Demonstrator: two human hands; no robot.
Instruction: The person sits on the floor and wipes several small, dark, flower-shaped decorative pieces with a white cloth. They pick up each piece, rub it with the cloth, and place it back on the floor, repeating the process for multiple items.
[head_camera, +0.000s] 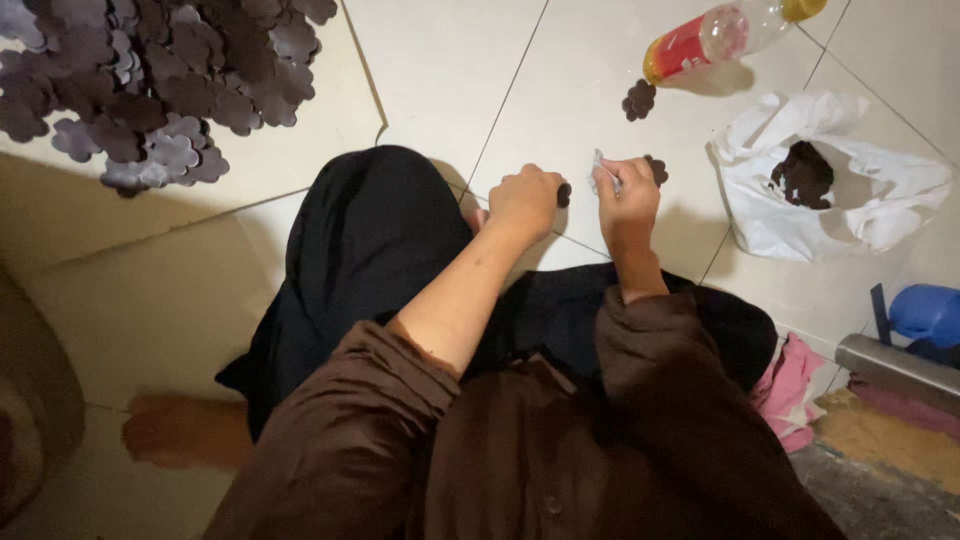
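I take this as the working step on a single small dark flower-shaped piece (563, 194): my left hand (524, 200) is curled into a loose fist around it, with only its dark edge showing past the knuckles on the side toward my right hand (627, 190). The right hand is pinched shut on a thin pale tool or strip (604, 171), which I cannot identify, and a second dark piece (656, 169) peeks out just behind its fingers. Taking the white plastic bag (850, 190) as my landmark, both hands sit near its left side, low over the tiled floor (440, 60); more dark pieces lie inside the bag, a lone piece (639, 100) rests up and left of it, and a bottle (730, 33) lies beyond it. The big heap of finished-looking pieces (150, 80) is well apart, far left of the bag. My judgement: the next move needs the two hands brought together, tool tip meeting the held piece precisely.
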